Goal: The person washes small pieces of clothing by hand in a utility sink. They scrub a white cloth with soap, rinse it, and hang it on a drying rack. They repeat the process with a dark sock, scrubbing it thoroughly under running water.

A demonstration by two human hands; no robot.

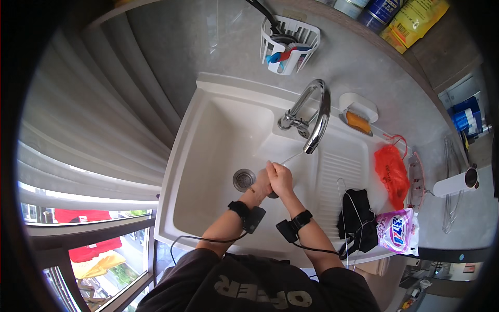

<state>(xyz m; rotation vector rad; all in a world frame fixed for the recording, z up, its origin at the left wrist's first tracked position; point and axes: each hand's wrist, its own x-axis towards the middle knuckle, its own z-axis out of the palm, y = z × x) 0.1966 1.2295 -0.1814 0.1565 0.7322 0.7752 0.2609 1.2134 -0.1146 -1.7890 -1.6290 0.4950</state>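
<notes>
My left hand (263, 183) and my right hand (280, 178) are together over the white sink basin (210, 156), just below the spout of the chrome faucet (322, 117). A thin stream of water (292, 157) runs from the spout to my hands. My right hand is curled with its thumb on top and lies against my left hand. A small dark object (273, 195) shows beneath them; what it is and whether a hand grips it cannot be told. The metal drain (244, 180) lies left of my hands.
Right of the basin, the ribbed drainboard (339, 167) carries a wire hanger (343, 210) and black cloth (356, 218). Beside them are a purple-white packet (397, 232) and a red plastic bag (391, 171). A soap holder with an orange sponge (358, 122) and a white wall basket (286, 64) are behind.
</notes>
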